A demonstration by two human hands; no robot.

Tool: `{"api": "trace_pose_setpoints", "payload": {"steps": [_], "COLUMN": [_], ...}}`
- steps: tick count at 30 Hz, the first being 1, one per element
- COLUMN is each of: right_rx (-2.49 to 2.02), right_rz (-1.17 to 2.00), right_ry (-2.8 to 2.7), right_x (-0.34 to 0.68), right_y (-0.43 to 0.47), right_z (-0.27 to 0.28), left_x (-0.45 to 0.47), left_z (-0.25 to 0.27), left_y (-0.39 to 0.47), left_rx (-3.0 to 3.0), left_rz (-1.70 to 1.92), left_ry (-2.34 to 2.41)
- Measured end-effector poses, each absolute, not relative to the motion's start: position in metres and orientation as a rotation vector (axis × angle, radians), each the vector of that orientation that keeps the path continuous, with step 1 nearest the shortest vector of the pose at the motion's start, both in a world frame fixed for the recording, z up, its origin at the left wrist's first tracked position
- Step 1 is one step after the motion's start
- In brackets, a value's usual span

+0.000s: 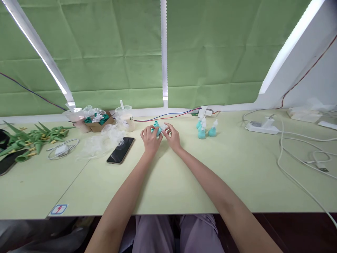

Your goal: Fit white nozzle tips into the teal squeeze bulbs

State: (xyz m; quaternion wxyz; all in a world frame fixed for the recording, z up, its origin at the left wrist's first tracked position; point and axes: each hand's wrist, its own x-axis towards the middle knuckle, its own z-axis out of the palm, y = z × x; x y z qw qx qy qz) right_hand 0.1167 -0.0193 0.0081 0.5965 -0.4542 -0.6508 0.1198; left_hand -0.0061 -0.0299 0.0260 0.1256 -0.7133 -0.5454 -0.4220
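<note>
My left hand (151, 140) is closed around a small teal squeeze bulb (158, 131) near the middle of the table. Pinched in the fingers of my right hand (172, 137) is a clear nozzle tip (163, 127), at the bulb's right end. Whether the tip is seated in the bulb I cannot tell, since fingers cover the joint. Just beyond my left fingers another teal piece (156, 123) shows. To the right stand several teal bulbs (201, 134) with whitish pointed tips, one bulb (212, 131) slightly apart.
A phone (120, 150) lies left of my hands, beside crumpled clear plastic (101, 142). Behind are a drink cup (127, 121) and a cardboard box (101, 124) with green pieces. Green spiky items (37, 138) fill the far left. A power strip (263, 127) and cables lie right.
</note>
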Motion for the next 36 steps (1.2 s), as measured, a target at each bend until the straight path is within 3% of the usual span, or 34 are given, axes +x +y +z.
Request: {"api": "trace_pose_setpoints", "payload": {"steps": [12, 24, 36], "right_rx": [-0.934, -0.777, -0.900], "right_rz": [0.531, 0.828, 0.358], "right_ry": [-1.316, -1.281, -1.431], "right_x": [0.111, 0.112, 0.109], "right_y": [-0.013, -0.008, -0.016], "right_z": [0.012, 0.026, 0.032], "left_x": [-0.007, -0.013, -0.006], "left_z": [0.022, 0.023, 0.026], "left_y": [-0.026, -0.019, -0.017], "left_rx": [-2.206, -2.329, -2.303], "left_rz": [-1.073, -1.212, -1.270], "left_ry": [-1.498, -1.430, -1.767]}}
